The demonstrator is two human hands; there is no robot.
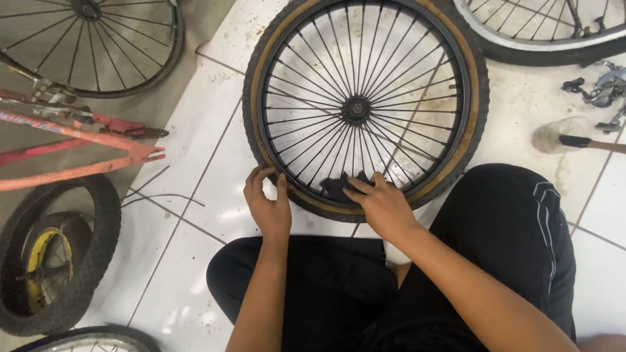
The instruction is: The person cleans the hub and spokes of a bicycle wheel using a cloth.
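**Both hands on the near rim of a bicycle wheel**

Left hand (pixel 268 207) curls its fingers over the near edge of the bicycle wheel (pixel 365 104), its grip clamped on the tyre and rim; the right hand (pixel 381 205) presses a dark rag (pixel 338 187) flat against the black rim just beside it, fingers spread over the cloth rather than closed round anything.

Head view: the wheel lies flat on the floor, directly in front of the seated person's knees, hub (pixel 356 109) near its middle. I judge it light enough to turn with one hand — the rim is stiff, the thin spokes less so, so the tyre's tan sidewall and the rim edge are the safer places to hold. The rag is soft and will bunch.

White floor tiles (pixel 215 150) look glossy and dusty, probably slippery under rubber. Around the person: an orange bicycle frame (pixel 78 140) at left, a small wheel with a yellow hub (pixel 49 264) below it, more wheels at the top corners, a brake caliper (pixel 603 91) and a mallet (pixel 567 138) at right.
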